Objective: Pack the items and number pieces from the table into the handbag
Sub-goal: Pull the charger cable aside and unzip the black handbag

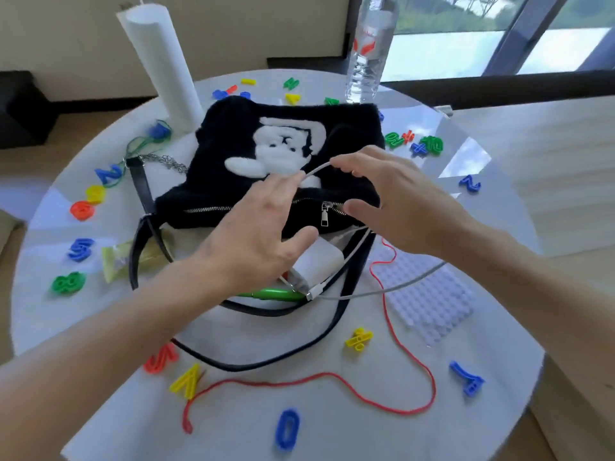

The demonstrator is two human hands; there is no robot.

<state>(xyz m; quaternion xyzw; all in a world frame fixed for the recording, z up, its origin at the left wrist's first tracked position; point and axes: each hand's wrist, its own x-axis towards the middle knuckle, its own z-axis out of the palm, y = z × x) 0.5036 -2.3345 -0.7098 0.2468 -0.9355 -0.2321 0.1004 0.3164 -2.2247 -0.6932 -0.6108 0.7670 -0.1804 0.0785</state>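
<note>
Handbag [266, 154], black and fuzzy with a white cartoon patch on its side, lies in the middle of the round white table [332, 427], its zipper [325, 212] facing the person and its black strap [266, 357] looping toward the near edge. Both hands hover over the bag's mouth. The left hand [253, 241] has its fingers spread, the thumb resting on a white charger block [316, 264] that sits at the bag's opening, and its fingertips meet a white cable [316, 171]. The right hand [399, 201] pinches that same cable between curled fingers just above the bag, thumb held apart; the cable runs on from the charger toward the right (its far end passes under the right forearm). A green pen [273, 292] lies just beside the charger, under the strap. Coloured number pieces are scattered around the bag: a blue zero [288, 427], a blue five [81, 249], a green eight [69, 282], a yellow seven [186, 380]. A red cord [332, 377] curls across the near side, a white pegboard [429, 294] lies to the right, and a paper roll [159, 61] and water bottle [367, 48] stand behind.
</note>
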